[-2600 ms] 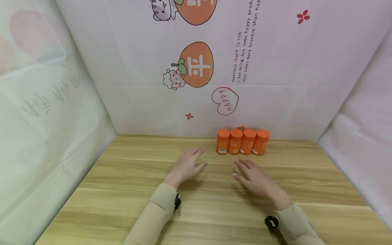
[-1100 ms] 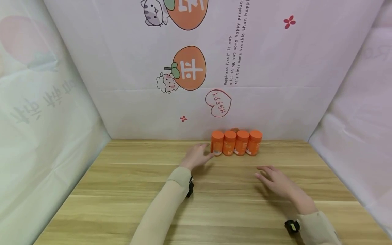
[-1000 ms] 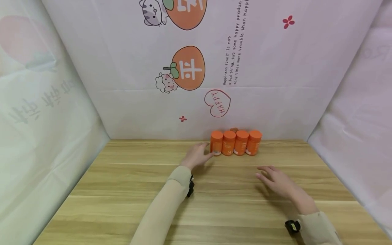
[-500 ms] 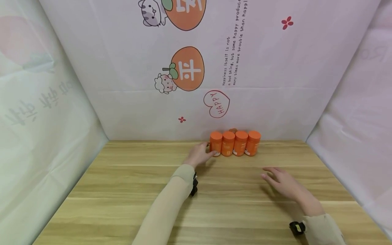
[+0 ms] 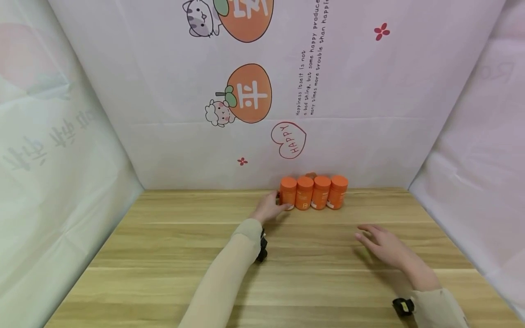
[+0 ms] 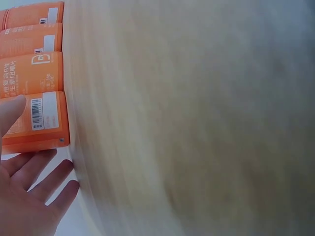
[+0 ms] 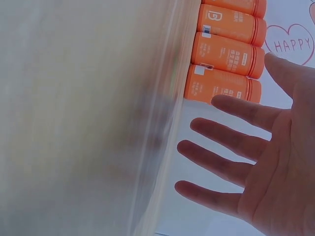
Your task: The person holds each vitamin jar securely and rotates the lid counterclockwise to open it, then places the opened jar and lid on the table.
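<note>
Several orange pill bottles with screw lids stand upright in a tight row against the back wall, labels facing forward. My left hand (image 5: 267, 208) is at the leftmost pill bottle (image 5: 288, 191). Its thumb (image 6: 11, 112) lies across the front of that bottle, near the barcode label. The other fingers are spread and fairly straight along the bottle's left side, one partly hidden behind it. My right hand (image 5: 384, 246) hovers above the table, in front and to the right of the rightmost pill bottle (image 5: 337, 193). In the right wrist view its fingers are spread and hold nothing.
The wood-grain table (image 5: 172, 255) reaches back to a white printed sheet (image 5: 184, 150) that forms the rear wall. White sheets also rise at the left and right sides. A small brown thing (image 5: 311, 175) shows just above the row of lids.
My left hand has moved forward and right to the leftmost bottle, its thumb now across the front. The right hand has drawn away to the right. The bottles keep their row.
</note>
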`<state>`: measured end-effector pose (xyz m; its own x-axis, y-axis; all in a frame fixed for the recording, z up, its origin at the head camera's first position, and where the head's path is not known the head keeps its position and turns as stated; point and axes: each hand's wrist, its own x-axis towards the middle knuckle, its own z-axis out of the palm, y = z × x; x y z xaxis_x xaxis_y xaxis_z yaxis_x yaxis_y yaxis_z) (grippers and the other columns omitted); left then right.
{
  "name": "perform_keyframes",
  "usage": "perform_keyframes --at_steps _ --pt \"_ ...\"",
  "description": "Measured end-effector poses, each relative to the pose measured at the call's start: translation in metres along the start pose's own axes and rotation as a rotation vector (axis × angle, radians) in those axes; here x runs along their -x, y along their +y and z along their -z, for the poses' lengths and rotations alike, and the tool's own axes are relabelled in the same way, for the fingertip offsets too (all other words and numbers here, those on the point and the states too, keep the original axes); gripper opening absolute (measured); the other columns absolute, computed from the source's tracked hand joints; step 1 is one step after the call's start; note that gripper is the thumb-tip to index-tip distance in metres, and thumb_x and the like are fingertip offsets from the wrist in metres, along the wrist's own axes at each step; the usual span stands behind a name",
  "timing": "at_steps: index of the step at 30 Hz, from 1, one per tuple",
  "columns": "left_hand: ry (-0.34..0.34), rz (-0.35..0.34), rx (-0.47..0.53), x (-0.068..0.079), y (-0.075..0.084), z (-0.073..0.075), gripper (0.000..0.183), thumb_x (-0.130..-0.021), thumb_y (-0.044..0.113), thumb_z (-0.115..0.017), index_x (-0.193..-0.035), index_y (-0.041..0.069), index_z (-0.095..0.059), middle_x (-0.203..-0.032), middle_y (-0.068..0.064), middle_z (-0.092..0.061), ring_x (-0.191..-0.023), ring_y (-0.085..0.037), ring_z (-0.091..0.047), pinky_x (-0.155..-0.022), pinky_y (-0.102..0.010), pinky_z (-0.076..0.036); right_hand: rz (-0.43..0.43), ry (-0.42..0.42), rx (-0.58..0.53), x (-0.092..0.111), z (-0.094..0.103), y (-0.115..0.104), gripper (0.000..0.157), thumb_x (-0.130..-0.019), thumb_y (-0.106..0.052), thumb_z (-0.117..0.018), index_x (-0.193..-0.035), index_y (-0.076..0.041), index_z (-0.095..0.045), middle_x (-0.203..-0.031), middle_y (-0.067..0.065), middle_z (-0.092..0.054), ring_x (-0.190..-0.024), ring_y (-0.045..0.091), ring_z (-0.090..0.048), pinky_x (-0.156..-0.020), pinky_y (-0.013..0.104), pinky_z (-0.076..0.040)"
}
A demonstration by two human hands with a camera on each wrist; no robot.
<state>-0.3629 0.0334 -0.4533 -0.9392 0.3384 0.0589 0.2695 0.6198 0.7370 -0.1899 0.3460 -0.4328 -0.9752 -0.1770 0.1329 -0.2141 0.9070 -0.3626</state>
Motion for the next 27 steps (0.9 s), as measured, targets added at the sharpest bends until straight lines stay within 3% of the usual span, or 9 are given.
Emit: perform_keyframes --at_steps 9,23,27 --pt "0.024 0.020 0.112 -0.007 -0.003 -0.009 0.056 -0.087 0.036 -0.067 -0.131 0.007 -0.049 -0.129 -0.011 -0.057 -0.117 -0.024 -0.055 -0.099 -0.040 -0.044 -0.006 -0.002 -0.002 0.002 0.002 0.001 0.055 -0.099 -0.042 -0.043 -0.131 0.001 -0.051 -0.131 0.030 -0.051 -0.116 0.050 -0.049 -0.092 0.063 -0.039" --pt "0.051 0.030 0.113 -0.006 0.001 -0.010 0.058 -0.087 0.036 -0.067 -0.133 0.008 -0.045 -0.132 -0.011 -0.055 -0.121 -0.026 -0.052 -0.102 -0.042 -0.041 -0.028 -0.020 -0.014 0.002 0.003 0.001 0.057 -0.099 -0.044 -0.041 -0.133 0.000 -0.049 -0.132 0.031 -0.049 -0.117 0.052 -0.048 -0.092 0.064 -0.038" --pt "0.060 0.036 0.171 -0.006 -0.001 -0.011 0.056 -0.085 0.035 -0.069 -0.130 0.009 -0.047 -0.129 -0.010 -0.057 -0.119 -0.025 -0.053 -0.102 -0.042 -0.042 -0.038 -0.026 -0.013 0.002 0.003 0.002 0.058 -0.099 -0.046 -0.041 -0.134 0.000 -0.049 -0.133 0.031 -0.048 -0.117 0.052 -0.047 -0.091 0.065 -0.038"
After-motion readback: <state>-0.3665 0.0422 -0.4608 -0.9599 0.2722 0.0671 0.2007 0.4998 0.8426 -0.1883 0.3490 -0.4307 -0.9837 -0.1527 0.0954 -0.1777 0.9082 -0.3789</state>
